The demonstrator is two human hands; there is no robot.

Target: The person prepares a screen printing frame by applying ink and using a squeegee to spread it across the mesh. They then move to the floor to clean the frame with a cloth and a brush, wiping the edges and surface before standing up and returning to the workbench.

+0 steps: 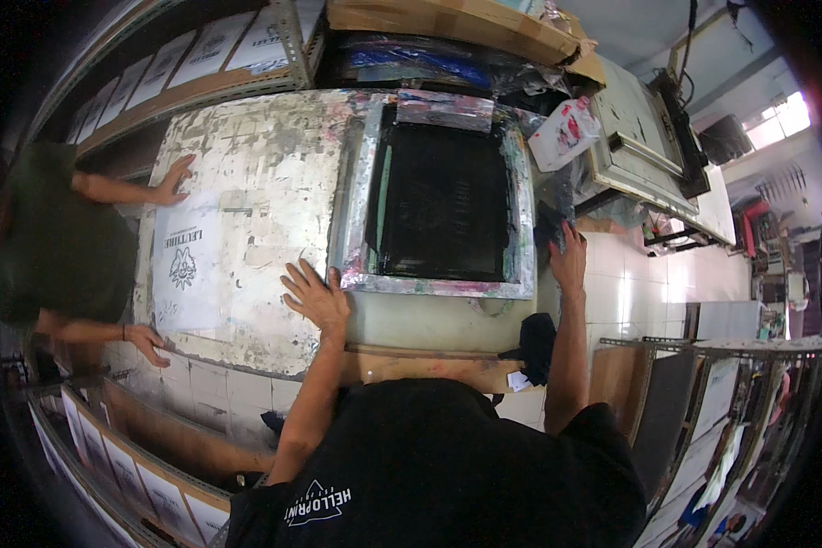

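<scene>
The left hand splays wide at the printing screen's eight o'clock; the right hand, grip indiscernible, at four.

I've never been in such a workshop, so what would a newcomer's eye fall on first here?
Probably the black screen in its colour-smeared frame, near the middle. Left of it, the left hand is spread over a stained white board's edge. At far left, a co-worker is beside a printed white sheet.
</scene>
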